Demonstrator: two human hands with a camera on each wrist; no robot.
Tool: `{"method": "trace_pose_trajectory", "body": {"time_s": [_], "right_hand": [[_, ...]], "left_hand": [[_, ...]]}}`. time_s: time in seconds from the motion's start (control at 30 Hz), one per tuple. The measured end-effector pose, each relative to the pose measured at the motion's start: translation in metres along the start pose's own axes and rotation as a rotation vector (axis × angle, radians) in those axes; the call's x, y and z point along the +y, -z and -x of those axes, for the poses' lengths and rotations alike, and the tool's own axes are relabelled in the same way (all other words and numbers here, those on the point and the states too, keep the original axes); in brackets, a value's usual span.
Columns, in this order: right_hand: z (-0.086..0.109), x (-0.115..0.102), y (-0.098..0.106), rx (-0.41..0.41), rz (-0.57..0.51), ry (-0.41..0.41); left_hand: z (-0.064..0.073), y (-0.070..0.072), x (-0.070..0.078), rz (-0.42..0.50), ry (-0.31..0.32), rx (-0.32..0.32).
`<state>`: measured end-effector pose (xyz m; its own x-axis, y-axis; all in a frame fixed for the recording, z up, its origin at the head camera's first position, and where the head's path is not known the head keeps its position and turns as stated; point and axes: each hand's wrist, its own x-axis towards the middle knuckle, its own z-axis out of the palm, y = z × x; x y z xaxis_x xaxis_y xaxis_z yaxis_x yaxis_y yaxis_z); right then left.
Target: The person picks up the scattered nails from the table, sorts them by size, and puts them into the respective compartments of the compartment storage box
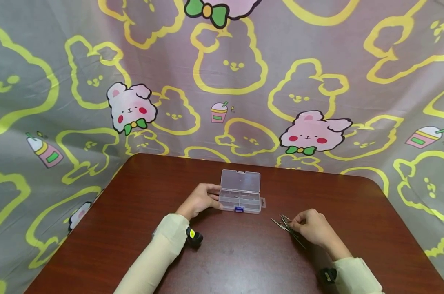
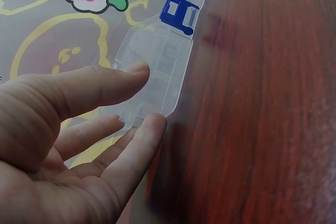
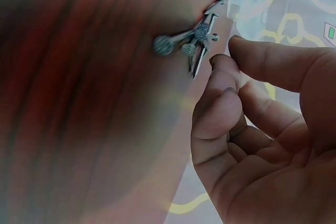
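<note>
A clear plastic compartment box stands on the table with its lid raised at the back and a blue latch at its front. At the box's left end, my left hand holds it between thumb and fingers. Inside, a small thin piece shows in a rear compartment. To the right of the box lies a loose pile of metal nails, with textured round heads in the right wrist view. My right hand is at the pile, thumb and index fingertips close together with a small gap between them.
The brown wooden table reaches back to a hanging cloth printed with rabbits. A clear hang tab sticks out from the box's right side. Black wrist cameras are strapped over both sleeves.
</note>
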<state>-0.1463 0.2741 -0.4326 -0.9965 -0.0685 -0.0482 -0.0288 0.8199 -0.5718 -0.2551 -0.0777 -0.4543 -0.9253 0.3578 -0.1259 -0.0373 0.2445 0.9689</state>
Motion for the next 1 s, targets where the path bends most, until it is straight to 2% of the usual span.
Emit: {"method": "trace_pose_trajectory", "body": {"time_s": [0.27,0.57,1.0], "right_hand": [[0.011,0.005,-0.005,-0.035,-0.022,-0.032],[0.012,0.005,-0.006,-0.018,0.014,-0.054],[0.013,0.008,-0.005,-0.012,0.022,-0.006]], "left_hand": [[0.000,0.001,0.000,-0.006,-0.002,0.012],[0.000,0.000,-0.001,0.006,0.004,0.012],[0.000,0.000,0.001,0.011,0.009,0.010]]}}
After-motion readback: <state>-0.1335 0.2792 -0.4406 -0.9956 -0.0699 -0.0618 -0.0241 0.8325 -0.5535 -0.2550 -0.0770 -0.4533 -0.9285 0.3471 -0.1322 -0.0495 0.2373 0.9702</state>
